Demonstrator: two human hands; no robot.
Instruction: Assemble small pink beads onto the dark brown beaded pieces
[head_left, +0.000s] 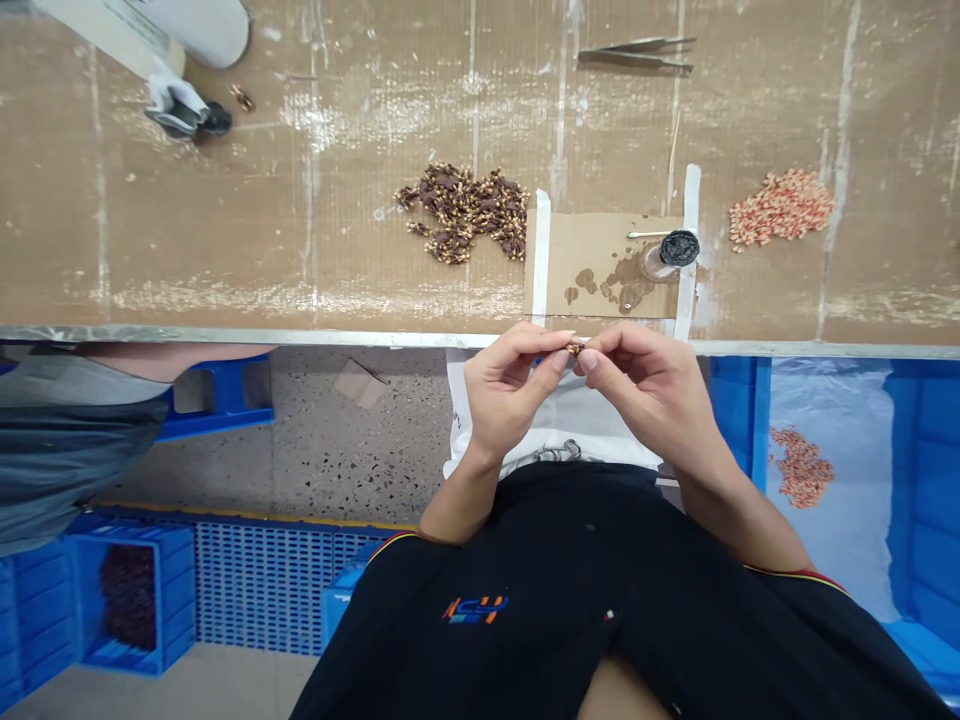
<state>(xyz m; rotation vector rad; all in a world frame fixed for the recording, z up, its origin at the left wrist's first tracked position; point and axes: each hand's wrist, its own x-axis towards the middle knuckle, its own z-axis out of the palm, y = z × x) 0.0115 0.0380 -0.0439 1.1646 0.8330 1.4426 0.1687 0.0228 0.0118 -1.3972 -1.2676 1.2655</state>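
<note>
My left hand (510,388) and my right hand (654,392) meet just in front of the table's edge. Thumbs and forefingers of both pinch one small brown-and-gold piece (574,349), mostly covered by the fingertips. Beyond them, taped to the table, lies a cardboard sheet (559,265) with dark wet spots. On its right part stand a small clear jar with a black top (679,248) and, beside it, a thin white swab (646,234). A heap of similar brown-and-gold pieces (469,210) is left of the sheet; a heap of small orange-and-white pieces (781,208) is to its right.
Metal tweezers (636,56) lie at the back of the cardboard-covered table (225,220). White bottles (202,30) and a dark-tipped nozzle (180,108) are back left. Below are blue crates (176,600) and a lined blue bin (832,540). Another person's leg (75,440) shows at left.
</note>
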